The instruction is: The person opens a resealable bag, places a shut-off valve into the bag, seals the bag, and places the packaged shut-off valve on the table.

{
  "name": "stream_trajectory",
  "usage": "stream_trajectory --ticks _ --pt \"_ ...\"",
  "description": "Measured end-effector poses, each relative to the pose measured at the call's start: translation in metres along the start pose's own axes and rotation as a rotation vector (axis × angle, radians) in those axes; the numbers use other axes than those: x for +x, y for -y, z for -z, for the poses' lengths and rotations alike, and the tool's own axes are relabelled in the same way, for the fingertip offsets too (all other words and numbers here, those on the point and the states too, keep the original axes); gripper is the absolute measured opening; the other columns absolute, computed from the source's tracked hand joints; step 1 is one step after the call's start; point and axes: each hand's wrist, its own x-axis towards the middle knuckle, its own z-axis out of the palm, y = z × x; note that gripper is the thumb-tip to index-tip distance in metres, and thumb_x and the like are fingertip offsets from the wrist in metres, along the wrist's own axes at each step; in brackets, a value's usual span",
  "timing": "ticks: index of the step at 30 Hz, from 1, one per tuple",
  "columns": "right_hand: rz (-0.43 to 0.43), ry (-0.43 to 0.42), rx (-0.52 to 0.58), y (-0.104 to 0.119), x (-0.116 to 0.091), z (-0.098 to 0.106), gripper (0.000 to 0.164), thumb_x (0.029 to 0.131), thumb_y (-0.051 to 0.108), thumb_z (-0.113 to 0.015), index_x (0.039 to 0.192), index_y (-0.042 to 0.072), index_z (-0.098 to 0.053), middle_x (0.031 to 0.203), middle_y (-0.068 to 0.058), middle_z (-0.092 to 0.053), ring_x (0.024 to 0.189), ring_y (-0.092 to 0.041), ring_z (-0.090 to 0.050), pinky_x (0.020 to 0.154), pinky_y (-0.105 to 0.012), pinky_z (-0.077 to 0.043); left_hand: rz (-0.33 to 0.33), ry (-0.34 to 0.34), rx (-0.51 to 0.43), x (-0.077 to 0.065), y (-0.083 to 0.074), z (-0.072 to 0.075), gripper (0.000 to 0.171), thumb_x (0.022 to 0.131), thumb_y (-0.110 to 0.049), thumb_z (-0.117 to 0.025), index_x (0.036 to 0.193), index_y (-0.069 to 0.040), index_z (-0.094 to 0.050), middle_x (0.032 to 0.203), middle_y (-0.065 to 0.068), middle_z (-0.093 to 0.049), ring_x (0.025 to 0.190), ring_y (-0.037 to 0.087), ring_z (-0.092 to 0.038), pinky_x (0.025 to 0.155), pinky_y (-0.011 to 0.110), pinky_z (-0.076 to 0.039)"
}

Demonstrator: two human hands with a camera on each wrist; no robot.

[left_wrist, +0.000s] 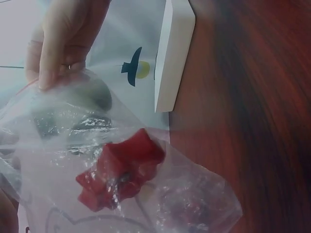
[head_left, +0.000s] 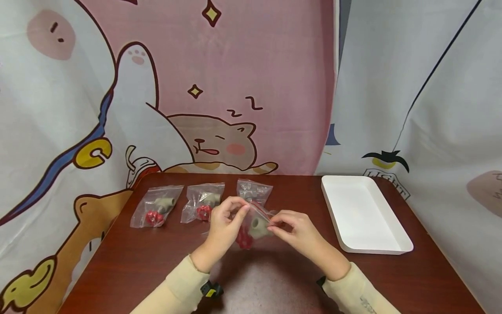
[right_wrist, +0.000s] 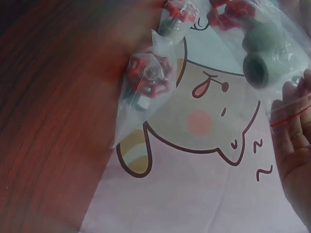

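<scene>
Both hands hold a clear zip-lock bag [head_left: 268,213] by its red-striped top edge, above the table. My left hand [head_left: 225,222] pinches one end of that edge between thumb and fingers. At the other end my right hand [head_left: 300,231] pinches it the same way. Inside hangs a valve with a grey-green pipe body [right_wrist: 265,68] and a red handwheel [left_wrist: 119,170]. Behind the hands, similar bagged valves lie in a row: a left bag [head_left: 157,207], a middle bag [head_left: 203,205] and a right bag [head_left: 254,189], the last partly hidden by the held bag.
A shallow white tray [head_left: 366,213] stands at the right of the dark red-brown table [head_left: 129,266]. A printed cloth [head_left: 282,87] with cartoon animals hangs behind the table and along its sides.
</scene>
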Motion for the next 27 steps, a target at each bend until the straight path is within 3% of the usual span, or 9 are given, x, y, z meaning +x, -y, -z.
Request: stream_trajectory --ticks 8,14,17,22,27 --pt "0.011 -0.022 -0.061 -0.006 -0.001 0.009 0.019 0.075 0.003 -0.077 0.085 0.016 -0.068 0.080 0.006 -0.064 0.073 -0.008 -0.059 0.067 -0.019 -0.049 0.029 -0.004 -0.011 -0.002 0.002 0.003 0.006 0.087 0.000 -0.064 0.091 -0.003 -0.062 0.081 0.012 -0.071 0.072 0.013 -0.064 0.056 0.019 -0.049" --pt "-0.023 -0.049 -0.038 0.007 0.003 0.015 0.020 0.069 -0.008 -0.078 0.079 0.007 -0.068 0.073 -0.001 -0.063 0.067 -0.014 -0.056 0.061 -0.015 -0.045 0.075 -0.003 -0.080 0.000 -0.005 0.006 0.008 0.086 0.012 -0.059 0.092 0.006 -0.059 0.080 0.023 -0.067 0.075 0.008 -0.062 0.064 0.017 -0.049" --pt "-0.041 -0.055 -0.011 0.019 0.007 0.017 0.021 0.067 -0.013 -0.076 0.078 0.003 -0.067 0.071 -0.006 -0.062 0.065 -0.019 -0.055 0.058 -0.014 -0.043 0.106 0.002 -0.093 0.002 -0.015 0.008 0.006 0.086 0.012 -0.058 0.092 0.009 -0.057 0.081 0.027 -0.064 0.071 0.015 -0.063 0.064 0.022 -0.053" --pt "-0.063 -0.042 -0.016 0.017 0.005 0.015 0.021 0.068 -0.012 -0.076 0.077 0.004 -0.067 0.070 -0.004 -0.062 0.065 -0.017 -0.055 0.059 -0.008 -0.039 0.172 0.025 -0.098 0.002 -0.022 0.008 0.004 0.089 0.006 -0.059 0.091 0.010 -0.058 0.088 0.026 -0.061 0.068 0.039 -0.059 0.063 0.037 -0.056" --pt "-0.065 -0.045 -0.046 -0.004 -0.005 0.010 0.022 0.068 -0.008 -0.078 0.078 0.008 -0.068 0.072 0.002 -0.062 0.067 -0.010 -0.055 0.061 -0.009 -0.041 0.226 0.018 -0.073 -0.001 -0.015 0.007 0.005 0.087 0.004 -0.062 0.088 0.009 -0.060 0.077 0.024 -0.063 0.064 0.034 -0.063 0.062 0.043 -0.055"
